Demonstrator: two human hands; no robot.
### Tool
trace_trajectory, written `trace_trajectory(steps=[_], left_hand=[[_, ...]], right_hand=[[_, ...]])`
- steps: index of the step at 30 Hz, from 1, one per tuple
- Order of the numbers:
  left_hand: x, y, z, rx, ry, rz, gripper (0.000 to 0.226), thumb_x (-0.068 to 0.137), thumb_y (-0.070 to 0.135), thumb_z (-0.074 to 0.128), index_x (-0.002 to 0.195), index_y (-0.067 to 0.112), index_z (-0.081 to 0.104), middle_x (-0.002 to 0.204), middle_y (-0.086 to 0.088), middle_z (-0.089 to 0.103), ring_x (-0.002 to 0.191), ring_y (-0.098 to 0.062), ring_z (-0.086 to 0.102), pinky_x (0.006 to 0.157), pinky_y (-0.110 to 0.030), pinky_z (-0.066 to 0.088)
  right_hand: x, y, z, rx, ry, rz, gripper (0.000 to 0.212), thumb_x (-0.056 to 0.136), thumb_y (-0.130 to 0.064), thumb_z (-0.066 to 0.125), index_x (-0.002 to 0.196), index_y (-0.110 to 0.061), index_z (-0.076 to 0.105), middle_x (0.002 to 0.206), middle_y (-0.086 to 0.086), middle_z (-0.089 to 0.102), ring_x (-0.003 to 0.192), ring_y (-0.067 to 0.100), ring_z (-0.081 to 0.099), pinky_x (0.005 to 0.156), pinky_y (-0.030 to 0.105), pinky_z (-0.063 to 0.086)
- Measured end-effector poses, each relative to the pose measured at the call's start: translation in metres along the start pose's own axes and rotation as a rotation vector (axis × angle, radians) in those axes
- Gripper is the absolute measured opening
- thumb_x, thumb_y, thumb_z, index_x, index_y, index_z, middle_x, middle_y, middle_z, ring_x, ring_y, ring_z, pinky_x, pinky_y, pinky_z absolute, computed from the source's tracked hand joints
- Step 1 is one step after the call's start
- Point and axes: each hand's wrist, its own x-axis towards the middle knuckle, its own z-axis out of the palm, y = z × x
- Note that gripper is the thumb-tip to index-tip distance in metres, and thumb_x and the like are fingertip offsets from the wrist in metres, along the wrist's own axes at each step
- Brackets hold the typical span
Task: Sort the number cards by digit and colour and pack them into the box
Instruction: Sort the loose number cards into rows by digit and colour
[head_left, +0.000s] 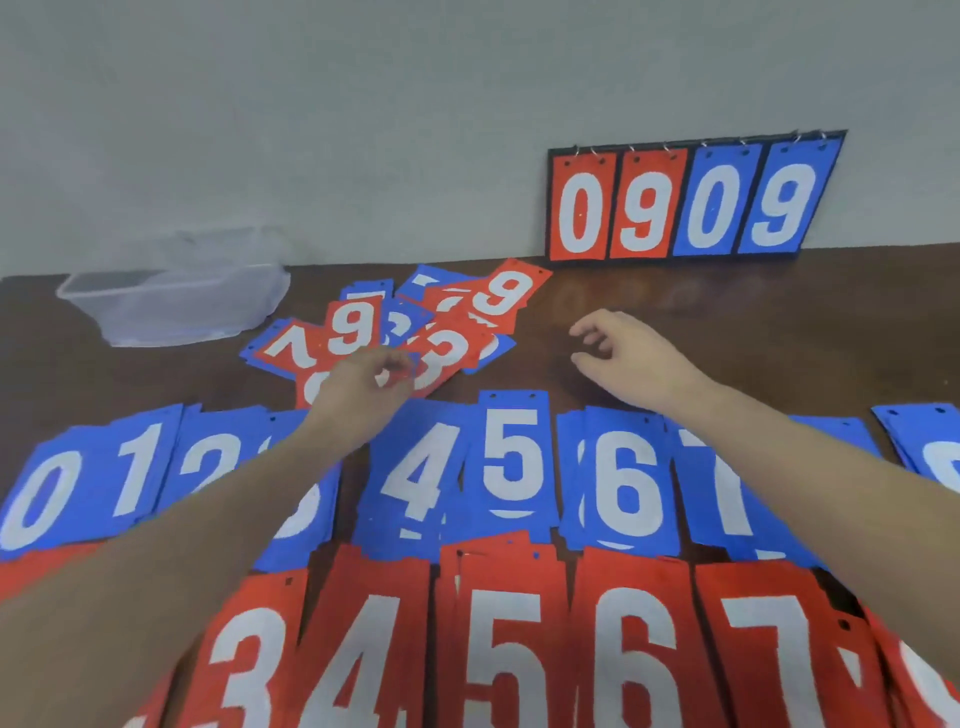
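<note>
The dark brown surface (727, 332) carries three groups of number cards. An unsorted pile (415, 327) of red and blue cards lies at mid-surface, overlapping at mixed angles; a red 9 (506, 296) sits on its far right edge and a red 3 (447, 358) on its near side. Nearer the person, a row of blue cards (511, 462) shows digits 0, 1, 2, 4, 5, 6 and 7 from left to right, several of them small stacks. A row of red cards (498, 639) lies nearest, showing 3, 4, 5, 6 and 7.

The left hand (363, 384) reaches over the near edge of the pile; its fingers are curled at the red 3, but motion blur prevents confirming a grip. The right hand (623, 353) hovers above bare surface to the right of the pile, fingers loosely curved and holding nothing.

A clear plastic box (176, 301) stands at far left, well apart from the pile. A flip scoreboard (691, 200) leans against the wall (311, 104), reading 0 9 in red, 0 9 in blue.
</note>
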Motion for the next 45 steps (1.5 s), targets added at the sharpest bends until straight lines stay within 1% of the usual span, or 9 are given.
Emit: trace_trajectory(steps=[7,11,16,22,30,34,38,42,45], left_hand=[[0.030,-0.057,-0.043,0.087,-0.017,-0.017,0.039,0.092,0.038,0.070,0.128,0.026,0.058,0.129,0.012,0.050,0.106,-0.008,0.054,0.085,-0.023,0.046],[0.048,-0.084,-0.054,0.337,-0.120,0.056,0.069,0.083,0.063,0.068,0.143,0.036,0.046,0.156,0.010,0.034,0.145,-0.017,0.030,0.116,-0.055,0.023],[0.077,-0.098,-0.053,0.484,-0.264,0.165,0.100,0.065,0.092,0.033,0.154,0.045,0.026,0.168,0.010,0.007,0.155,-0.017,0.000,0.122,-0.055,0.006],[0.097,-0.106,-0.051,0.465,-0.283,0.225,0.126,0.047,0.108,0.004,0.154,0.045,0.027,0.167,0.012,0.014,0.154,-0.014,0.011,0.123,-0.052,0.006],[0.098,-0.105,-0.049,0.184,-0.132,0.115,0.085,0.077,0.089,0.039,0.150,0.045,0.034,0.166,0.015,0.015,0.152,-0.013,0.018,0.123,-0.050,0.011],[0.100,-0.107,-0.043,0.338,-0.117,0.162,0.076,0.091,0.070,0.047,0.156,0.043,0.021,0.167,0.010,0.018,0.154,-0.015,0.015,0.124,-0.047,0.010],[0.098,-0.101,-0.044,0.323,-0.121,0.134,0.068,0.094,0.064,0.049,0.154,0.046,0.025,0.164,0.008,0.027,0.151,-0.015,0.022,0.124,-0.045,0.011],[0.093,-0.093,-0.046,0.272,-0.101,0.100,0.061,0.095,0.058,0.054,0.151,0.046,0.033,0.159,0.005,0.037,0.147,-0.018,0.031,0.124,-0.044,0.018],[0.092,-0.093,-0.050,0.119,-0.080,0.052,0.057,0.093,0.051,0.063,0.146,0.044,0.043,0.145,0.021,0.047,0.138,-0.015,0.043,0.111,-0.040,0.042]], right_hand=[[0.035,-0.053,0.042,-0.066,-0.066,-0.098,0.020,0.099,-0.033,0.059,0.118,-0.030,0.065,0.120,-0.011,0.058,0.110,0.008,0.055,0.091,0.025,0.048],[0.051,-0.074,0.064,-0.142,-0.085,-0.189,0.032,0.101,-0.040,0.055,0.131,-0.030,0.062,0.139,-0.009,0.059,0.129,0.012,0.049,0.107,0.033,0.044],[0.062,-0.080,0.085,-0.277,-0.171,-0.289,0.049,0.105,-0.054,0.035,0.150,-0.036,0.045,0.156,-0.011,0.044,0.146,0.013,0.034,0.120,0.040,0.031],[0.076,-0.071,0.089,-0.425,-0.228,-0.274,0.053,0.104,-0.059,0.024,0.150,-0.041,0.042,0.162,-0.013,0.034,0.151,0.012,0.025,0.124,0.038,0.021],[0.084,-0.079,0.094,-0.185,-0.045,0.074,0.077,0.086,-0.079,0.048,0.145,-0.030,0.043,0.153,-0.005,0.044,0.142,0.018,0.040,0.115,0.040,0.035],[0.082,-0.081,0.112,-0.246,-0.076,0.075,0.103,0.076,-0.089,0.045,0.159,-0.036,0.016,0.169,-0.005,0.014,0.156,0.016,0.007,0.125,0.043,0.003],[0.084,-0.077,0.111,-0.172,-0.070,0.060,0.100,0.078,-0.085,0.052,0.159,-0.038,0.015,0.167,-0.008,0.020,0.156,0.015,0.011,0.125,0.046,0.000],[0.081,-0.084,0.105,-0.102,-0.064,0.059,0.090,0.083,-0.070,0.065,0.155,-0.040,0.020,0.162,-0.007,0.033,0.150,0.018,0.028,0.126,0.051,0.009],[0.074,-0.093,0.097,-0.003,-0.035,0.049,0.085,0.085,-0.050,0.075,0.153,-0.041,0.025,0.155,-0.005,0.040,0.139,0.018,0.045,0.115,0.042,0.040]])
